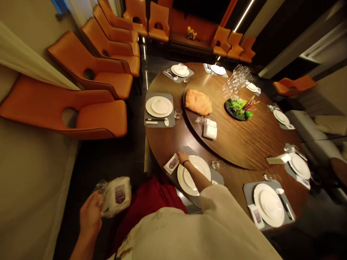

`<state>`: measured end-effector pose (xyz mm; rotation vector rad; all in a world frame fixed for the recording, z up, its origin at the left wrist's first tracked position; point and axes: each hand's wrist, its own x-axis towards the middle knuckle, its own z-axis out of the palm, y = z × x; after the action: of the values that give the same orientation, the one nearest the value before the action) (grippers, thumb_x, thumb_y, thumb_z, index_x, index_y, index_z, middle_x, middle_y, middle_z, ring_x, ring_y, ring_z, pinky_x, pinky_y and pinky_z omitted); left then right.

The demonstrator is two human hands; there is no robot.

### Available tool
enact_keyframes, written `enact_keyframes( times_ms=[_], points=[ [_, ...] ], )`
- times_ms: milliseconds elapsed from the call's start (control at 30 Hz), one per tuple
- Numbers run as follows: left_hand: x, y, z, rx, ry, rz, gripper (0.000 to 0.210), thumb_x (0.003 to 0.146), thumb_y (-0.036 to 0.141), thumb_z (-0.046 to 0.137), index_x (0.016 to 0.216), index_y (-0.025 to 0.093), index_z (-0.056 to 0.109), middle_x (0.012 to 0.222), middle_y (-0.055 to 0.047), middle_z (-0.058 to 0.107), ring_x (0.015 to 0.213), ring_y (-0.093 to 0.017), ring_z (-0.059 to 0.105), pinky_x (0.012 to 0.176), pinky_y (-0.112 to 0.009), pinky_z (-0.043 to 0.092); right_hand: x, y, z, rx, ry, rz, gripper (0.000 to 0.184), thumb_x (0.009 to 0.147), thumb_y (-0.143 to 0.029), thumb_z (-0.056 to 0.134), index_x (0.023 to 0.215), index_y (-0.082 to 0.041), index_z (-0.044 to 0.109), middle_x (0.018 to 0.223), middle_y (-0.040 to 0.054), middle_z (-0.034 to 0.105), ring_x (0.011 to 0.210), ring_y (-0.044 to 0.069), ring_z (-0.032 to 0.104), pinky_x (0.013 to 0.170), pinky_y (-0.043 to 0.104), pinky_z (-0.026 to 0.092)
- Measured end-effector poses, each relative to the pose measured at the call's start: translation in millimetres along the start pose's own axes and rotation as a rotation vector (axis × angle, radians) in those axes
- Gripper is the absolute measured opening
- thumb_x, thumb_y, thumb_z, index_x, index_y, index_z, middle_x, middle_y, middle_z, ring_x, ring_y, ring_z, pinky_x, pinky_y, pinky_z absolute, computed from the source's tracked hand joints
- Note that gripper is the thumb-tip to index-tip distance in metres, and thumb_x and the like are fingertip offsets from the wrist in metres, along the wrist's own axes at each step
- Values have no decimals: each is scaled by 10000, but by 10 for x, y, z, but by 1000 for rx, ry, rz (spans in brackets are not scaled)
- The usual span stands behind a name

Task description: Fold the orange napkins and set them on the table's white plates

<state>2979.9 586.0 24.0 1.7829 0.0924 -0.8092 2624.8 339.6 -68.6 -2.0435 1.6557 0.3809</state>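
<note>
At the lower left, my left hand [91, 213] is closed around the gathered neck of a clear plastic bag of white napkin packets [119, 196], a dark printed label showing on the front one. My right hand [183, 157] reaches over the table, its fingers closed on the edge of a single white napkin packet [171, 164]. That packet lies at the left side of a stack of white plates [193, 186], on a grey placemat [187, 150]. My right forearm passes above the plates and hides part of them.
A wooden turntable [230, 144] on the round table carries a folded orange cloth [198, 102], another bag of white packets [210, 129], a plant centrepiece [240, 107] and several glasses [238, 78]. Place settings ring the edge. Orange chairs [103, 115] line the left wall.
</note>
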Motion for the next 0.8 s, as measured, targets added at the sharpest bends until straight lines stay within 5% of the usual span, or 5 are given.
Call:
enact_keyframes(
  times_ms=[300, 533, 667, 733, 800],
  points=[
    [907, 511, 232, 66, -58, -60, 186, 666, 269, 659, 817, 171, 614, 652, 39, 563, 532, -92, 502, 513, -203, 396, -182, -397, 1040, -99, 49, 154, 901, 837, -588, 542, 1532, -136, 189, 1596, 222, -17, 1473, 365, 49, 1138, 606, 65],
    [1369, 1172, 542, 30, -283, -84, 251, 645, 314, 694, 826, 158, 617, 607, 63, 556, 520, -76, 484, 503, -181, 377, -100, -1044, 482, -6, -21, 349, 878, 809, -377, 635, 1523, -86, 215, 1586, 242, 82, 1472, 378, 80, 1146, 608, 124],
    [1489, 1632, 771, 27, -452, -49, 293, 651, 379, 716, 809, 152, 618, 578, 72, 538, 507, -70, 463, 488, -175, 354, 179, -2467, -41, 387, 202, -314, 512, 911, -238, 453, 1416, -159, 415, 1432, 140, 461, 1321, 211, 433, 1113, 387, 360],
    [1579, 1807, 889, 44, -512, -22, 313, 665, 412, 718, 811, 151, 626, 575, 71, 544, 503, -70, 464, 498, -179, 366, 335, -3236, -207, 444, 114, -742, 410, 903, -126, 395, 1280, -196, 539, 1266, 68, 599, 1177, 147, 548, 1040, 302, 429],
    [1686, 1928, 1007, 74, -575, 2, 339, 680, 442, 718, 831, 148, 640, 633, 47, 601, 553, -86, 521, 548, -192, 414, 536, -3871, -301, 306, 59, -839, 367, 870, -93, 433, 1206, -130, 575, 1191, 106, 633, 1132, 184, 573, 1009, 329, 451]
  ],
)
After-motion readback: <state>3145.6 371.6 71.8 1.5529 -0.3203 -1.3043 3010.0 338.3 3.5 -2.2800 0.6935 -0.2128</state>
